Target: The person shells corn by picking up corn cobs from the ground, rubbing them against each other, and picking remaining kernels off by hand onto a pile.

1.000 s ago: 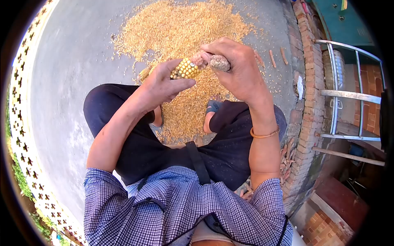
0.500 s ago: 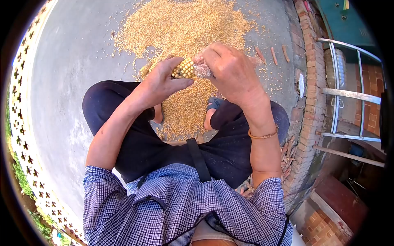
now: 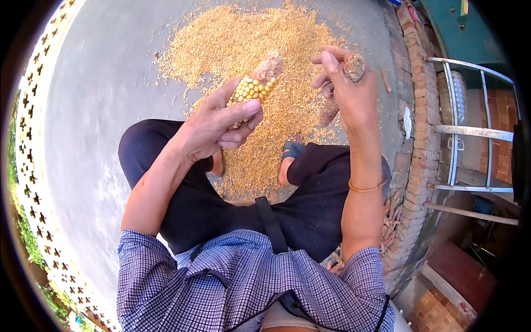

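My left hand [image 3: 224, 119] grips a corn cob [image 3: 253, 90] with its fingers and thumb. Yellow kernels cover the cob's lower part, and the tip is stripped bare and pinkish. To the right, my right hand [image 3: 351, 83] is closed around a bare corncob [image 3: 328, 113]. One rough end shows above the palm and another section below the fingers; whether both belong to a single cob is hidden by the hand. The two hands are apart, above a large spread of loose kernels [image 3: 232, 41] on the grey floor.
Between my feet in sandals [image 3: 291, 149], more kernels lie on the concrete. A low brick edge [image 3: 421, 110] runs along the right, with a metal railing [image 3: 475, 130] beyond it. Stripped cobs [image 3: 391, 216] lie by my right knee. A perforated wall [image 3: 34, 166] curves along the left.
My hands have moved apart. The right hand went right and up from the cob's tip; the left hand now holds the corn cob tilted upward, with its bare tip showing.
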Available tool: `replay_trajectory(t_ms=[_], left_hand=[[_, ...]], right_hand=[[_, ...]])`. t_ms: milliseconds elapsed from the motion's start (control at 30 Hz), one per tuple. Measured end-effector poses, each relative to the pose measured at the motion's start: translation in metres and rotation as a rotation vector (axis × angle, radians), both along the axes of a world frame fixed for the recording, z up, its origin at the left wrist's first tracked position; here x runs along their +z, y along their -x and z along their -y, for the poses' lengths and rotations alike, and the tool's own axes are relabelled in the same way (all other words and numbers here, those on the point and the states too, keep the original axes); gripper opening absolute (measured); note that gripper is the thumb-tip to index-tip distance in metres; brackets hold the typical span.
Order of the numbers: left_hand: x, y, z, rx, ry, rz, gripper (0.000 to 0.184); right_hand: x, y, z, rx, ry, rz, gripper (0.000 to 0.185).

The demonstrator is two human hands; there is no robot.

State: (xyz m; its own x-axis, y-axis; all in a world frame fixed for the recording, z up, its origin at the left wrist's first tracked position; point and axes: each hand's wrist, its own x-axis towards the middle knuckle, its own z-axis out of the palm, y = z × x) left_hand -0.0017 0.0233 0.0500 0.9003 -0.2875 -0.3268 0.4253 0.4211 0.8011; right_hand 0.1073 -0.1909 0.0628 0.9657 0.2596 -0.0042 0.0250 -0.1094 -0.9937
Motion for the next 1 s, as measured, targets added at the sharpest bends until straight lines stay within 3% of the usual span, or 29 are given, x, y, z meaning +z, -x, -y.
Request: replay_trajectory(t_ms=[133, 367, 400, 500, 533, 567, 667, 733, 767, 833, 867, 967, 1000], left_hand=[[-0.003, -0.003, 0.003, 0.035, 0.038, -0.055, 0.043], [0.0, -0.002, 0.004, -0.034, 0.017, 0.006, 0.047], [-0.002, -0.001, 0.005, -0.066, -0.001, 0.02, 0.049], [0.003, 0.004, 0.012, -0.098, -0.239, 0.066, 0.064], [0.003, 0.006, 0.013, -0.1, -0.321, 0.07, 0.066], [0.005, 0.007, 0.014, -0.099, -0.404, 0.076, 0.068], [-0.01, 0.005, 0.021, -0.038, -0.722, 0.452, 0.067], [-0.028, 0.001, 0.022, 0.023, -0.707, 0.519, 0.062], [-0.036, -0.002, 0.023, 0.054, -0.7, 0.552, 0.06], [-0.01, 0.003, 0.023, 0.011, -0.46, 0.06, 0.056], [-0.007, 0.001, 0.019, -0.02, -0.152, 0.01, 0.053], [-0.002, -0.001, 0.017, -0.015, -0.027, -0.016, 0.051], [-0.002, -0.001, 0.017, -0.02, -0.013, -0.023, 0.047]], right_hand=[[-0.005, 0.018, -0.024, 0.067, -0.225, 0.079, 0.037], [-0.016, 0.02, -0.038, 0.224, 0.161, 0.928, 0.05], [-0.012, 0.025, -0.045, 0.194, 0.139, 0.962, 0.034], [-0.02, 0.033, -0.043, 0.177, 0.286, 0.938, 0.021], [-0.024, 0.032, -0.052, 0.062, 0.172, 0.93, 0.026], [-0.023, 0.035, -0.055, 0.024, 0.24, 0.917, 0.024], [-0.019, 0.044, -0.059, -0.068, 0.417, 0.818, 0.02], [-0.02, 0.038, -0.061, -0.079, 0.485, 0.714, 0.023], [-0.016, 0.034, -0.059, -0.042, 0.312, 0.481, 0.022], [-0.003, 0.023, -0.052, 0.051, -0.04, 0.018, 0.024], [-0.011, 0.014, -0.046, 0.066, -0.129, -0.005, 0.029], [-0.013, 0.011, -0.039, 0.02, -0.367, 0.069, 0.029], [-0.01, 0.015, -0.037, 0.084, -0.253, 0.169, 0.027]])
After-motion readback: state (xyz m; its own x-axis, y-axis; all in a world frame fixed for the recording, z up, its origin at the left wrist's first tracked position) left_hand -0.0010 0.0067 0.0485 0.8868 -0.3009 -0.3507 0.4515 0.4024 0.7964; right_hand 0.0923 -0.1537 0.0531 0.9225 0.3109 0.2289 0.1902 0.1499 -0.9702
